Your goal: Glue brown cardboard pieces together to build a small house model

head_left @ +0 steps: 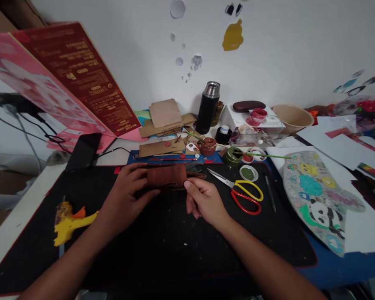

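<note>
a yellow glue gun (pixel 66 225) lies on the black mat (pixel 162 258). the left hand (pixel 120 202) curves half-open at the brown roll's (pixel 166 176) left end, its hold unclear. the roll lies sideways between hands; the right hand's (pixel 206 202) grip pinches its right end. open scissors (pixel 231 184) lie just beyond.

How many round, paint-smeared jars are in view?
3: a brown-smeared round jar beyond the right hand, a green-smeared round jar just right of that jar, and a pink-smeared round jar on the white box. Others may be hidden.
</note>
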A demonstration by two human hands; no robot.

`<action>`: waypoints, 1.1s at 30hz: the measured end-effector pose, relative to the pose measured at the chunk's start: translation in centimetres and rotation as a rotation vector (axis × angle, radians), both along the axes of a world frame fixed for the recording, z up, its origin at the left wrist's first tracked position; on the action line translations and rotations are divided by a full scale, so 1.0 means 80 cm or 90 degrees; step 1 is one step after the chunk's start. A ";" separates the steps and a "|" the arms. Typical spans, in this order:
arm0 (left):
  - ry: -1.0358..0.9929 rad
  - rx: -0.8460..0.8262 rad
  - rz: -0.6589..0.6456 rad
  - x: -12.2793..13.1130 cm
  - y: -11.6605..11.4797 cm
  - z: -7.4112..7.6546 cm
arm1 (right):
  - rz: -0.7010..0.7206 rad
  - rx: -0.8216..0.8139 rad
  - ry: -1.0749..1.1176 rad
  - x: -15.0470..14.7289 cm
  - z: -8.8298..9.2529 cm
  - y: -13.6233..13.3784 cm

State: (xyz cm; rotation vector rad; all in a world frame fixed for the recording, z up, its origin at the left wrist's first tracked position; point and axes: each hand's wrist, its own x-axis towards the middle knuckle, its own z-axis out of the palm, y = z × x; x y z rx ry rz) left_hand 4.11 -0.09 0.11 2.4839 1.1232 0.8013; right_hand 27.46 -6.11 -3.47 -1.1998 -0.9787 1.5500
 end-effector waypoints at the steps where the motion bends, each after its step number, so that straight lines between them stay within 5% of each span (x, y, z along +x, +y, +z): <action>1: -0.001 0.002 -0.002 0.000 0.000 0.000 | -0.003 -0.001 -0.008 0.000 0.000 0.000; 21: -0.045 -0.125 0.048 -0.013 0.005 -0.027 | 0.034 -0.011 -0.103 -0.003 -0.013 -0.004; 33: -0.059 -0.196 0.067 -0.008 0.003 -0.023 | 0.059 0.012 -0.133 -0.005 -0.016 -0.006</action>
